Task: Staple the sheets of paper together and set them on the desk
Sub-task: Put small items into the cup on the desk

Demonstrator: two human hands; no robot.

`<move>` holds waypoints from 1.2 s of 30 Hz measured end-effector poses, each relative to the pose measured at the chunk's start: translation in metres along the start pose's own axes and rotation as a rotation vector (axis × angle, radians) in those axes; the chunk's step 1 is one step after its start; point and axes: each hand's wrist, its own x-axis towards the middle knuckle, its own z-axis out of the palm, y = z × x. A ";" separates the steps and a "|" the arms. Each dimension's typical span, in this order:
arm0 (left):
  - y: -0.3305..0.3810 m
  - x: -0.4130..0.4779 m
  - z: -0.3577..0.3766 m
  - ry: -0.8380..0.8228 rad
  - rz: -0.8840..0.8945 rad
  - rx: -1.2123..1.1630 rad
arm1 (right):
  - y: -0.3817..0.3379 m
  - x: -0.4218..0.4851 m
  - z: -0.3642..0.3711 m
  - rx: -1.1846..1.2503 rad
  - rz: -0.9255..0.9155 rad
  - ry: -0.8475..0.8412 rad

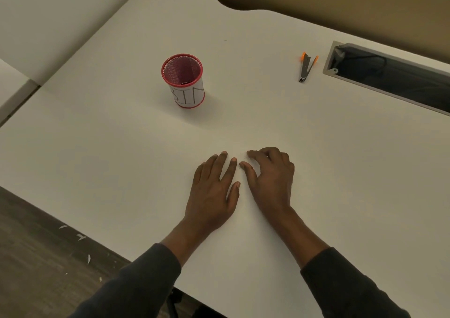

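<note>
Both of my hands rest on the white desk (341, 159) near its front middle. My left hand (213, 192) lies flat, palm down, fingers spread. Just to its right, my right hand (271, 178) is arched with its fingers curled, and the thumb and forefinger tips touch the surface a little apart. Nothing visible is held in either hand. Sheets of paper cannot be told apart from the white surface under my hands. A small black stapler (306, 68) with orange ends lies at the far right, hinged open in a V, well beyond my right hand.
A red mesh pen cup (183, 81) with a white label stands at the far centre-left. A recessed cable slot (389, 74) runs along the desk's right back edge. The desk's front edge cuts diagonally at lower left, above dark flooring (48, 256) with paper scraps.
</note>
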 end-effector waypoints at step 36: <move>0.001 0.000 -0.003 -0.046 -0.013 0.018 | -0.087 0.130 -0.078 0.765 0.355 -0.477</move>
